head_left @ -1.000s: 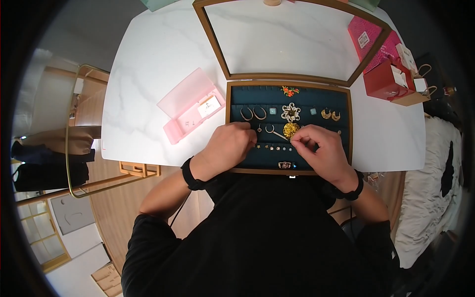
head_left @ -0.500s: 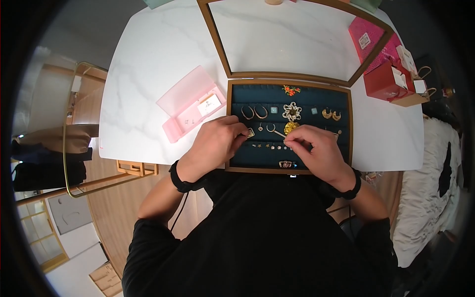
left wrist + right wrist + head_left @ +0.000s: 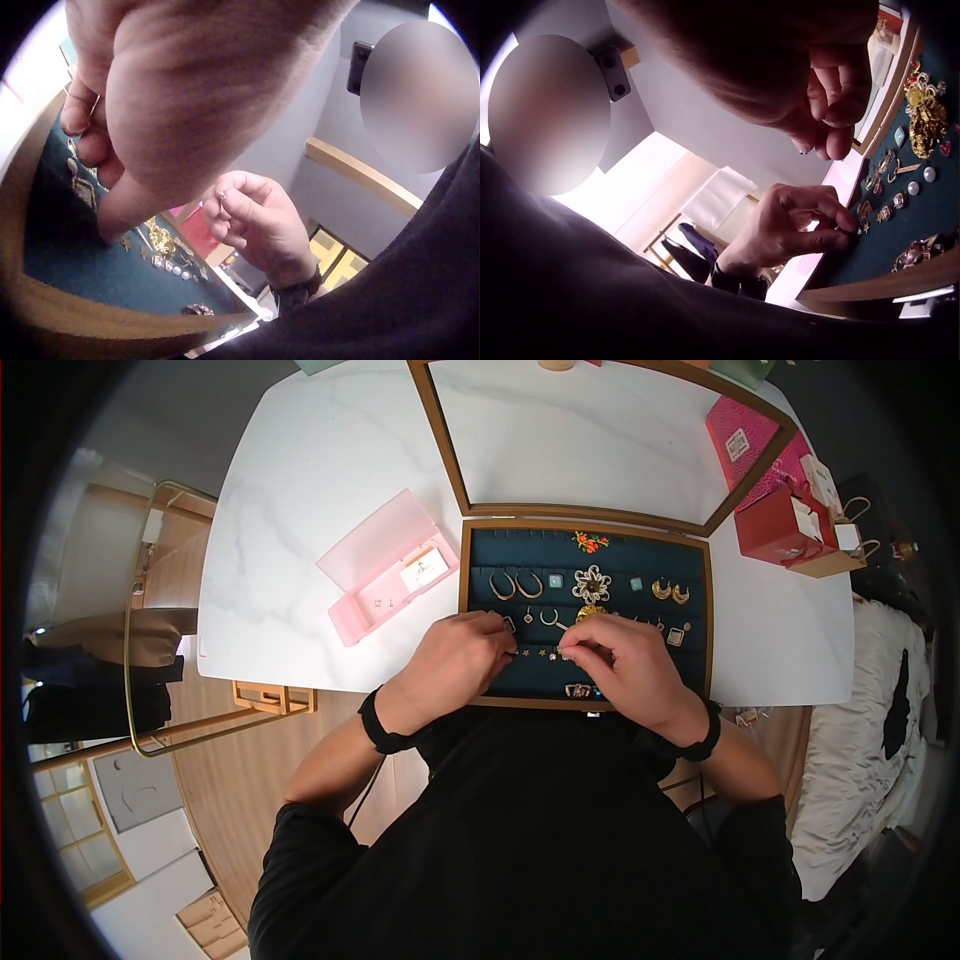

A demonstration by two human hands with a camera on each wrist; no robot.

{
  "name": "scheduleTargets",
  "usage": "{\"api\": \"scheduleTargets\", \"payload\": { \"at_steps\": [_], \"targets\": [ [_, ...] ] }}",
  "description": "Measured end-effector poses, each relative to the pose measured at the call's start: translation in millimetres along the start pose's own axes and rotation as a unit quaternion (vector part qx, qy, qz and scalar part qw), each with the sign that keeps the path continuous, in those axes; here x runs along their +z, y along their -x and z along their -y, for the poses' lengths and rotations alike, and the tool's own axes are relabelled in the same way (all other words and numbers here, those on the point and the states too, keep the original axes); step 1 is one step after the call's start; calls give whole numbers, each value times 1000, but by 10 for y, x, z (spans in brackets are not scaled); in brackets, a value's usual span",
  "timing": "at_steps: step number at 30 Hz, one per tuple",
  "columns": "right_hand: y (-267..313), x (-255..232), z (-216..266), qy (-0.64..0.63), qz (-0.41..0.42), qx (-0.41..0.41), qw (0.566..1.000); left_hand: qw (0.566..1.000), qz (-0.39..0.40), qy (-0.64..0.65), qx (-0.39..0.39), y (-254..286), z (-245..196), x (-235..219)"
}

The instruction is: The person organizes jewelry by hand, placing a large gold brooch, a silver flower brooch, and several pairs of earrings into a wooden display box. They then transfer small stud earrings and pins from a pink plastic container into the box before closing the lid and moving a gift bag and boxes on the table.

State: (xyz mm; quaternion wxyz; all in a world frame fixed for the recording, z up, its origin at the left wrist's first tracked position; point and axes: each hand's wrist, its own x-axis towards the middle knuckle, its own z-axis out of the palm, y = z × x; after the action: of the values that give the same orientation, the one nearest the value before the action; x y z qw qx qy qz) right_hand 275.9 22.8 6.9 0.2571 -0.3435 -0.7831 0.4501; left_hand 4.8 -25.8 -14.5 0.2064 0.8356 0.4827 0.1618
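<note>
A wooden jewelry box [image 3: 712,610] lined in dark green lies before me, its glass lid [image 3: 600,513] raised. Over its lower rows, my right hand [image 3: 632,665] pinches a tiny sparkling stud [image 3: 222,193] between thumb and fingertips. My left hand [image 3: 450,658] is at the box's left side; its thumb [image 3: 120,225] touches the lining near small star earrings [image 3: 527,653]. A square earring [image 3: 510,624] shows just past the left fingertips. A gold brooch [image 3: 587,611], partly covered by the right hand, sits below a flower brooch [image 3: 592,586]. Pearl studs [image 3: 913,188] line a nearby row.
An open pink case [image 3: 352,622] holding a white card and small studs stands left of the box. At the right are a red bag [image 3: 785,530] and a pink patterned box [image 3: 745,435]. A jeweled piece [image 3: 578,690] lies in the front row.
My right hand has moved left along the row, away from the gold brooch. My left hand drew back from the square earring half a second ago and is now down at the lining again.
</note>
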Motion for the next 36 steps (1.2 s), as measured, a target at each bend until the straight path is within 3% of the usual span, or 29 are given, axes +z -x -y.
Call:
{"api": "scheduleTargets", "payload": {
  "at_steps": [28, 30, 36],
  "targets": [
    [16, 67, -73, -11, -2, -29, 1000, 1000, -20, -5, 8, -25, -33, -54],
    [4, 56, -41, -101, 36, 61, 992, 999, -42, 22, 21, -51, -81, -111],
    [-66, -6, -9, -221, 97, 148, 959, 980, -129, 128, 74, -132, -237, -150]
  ]
}}
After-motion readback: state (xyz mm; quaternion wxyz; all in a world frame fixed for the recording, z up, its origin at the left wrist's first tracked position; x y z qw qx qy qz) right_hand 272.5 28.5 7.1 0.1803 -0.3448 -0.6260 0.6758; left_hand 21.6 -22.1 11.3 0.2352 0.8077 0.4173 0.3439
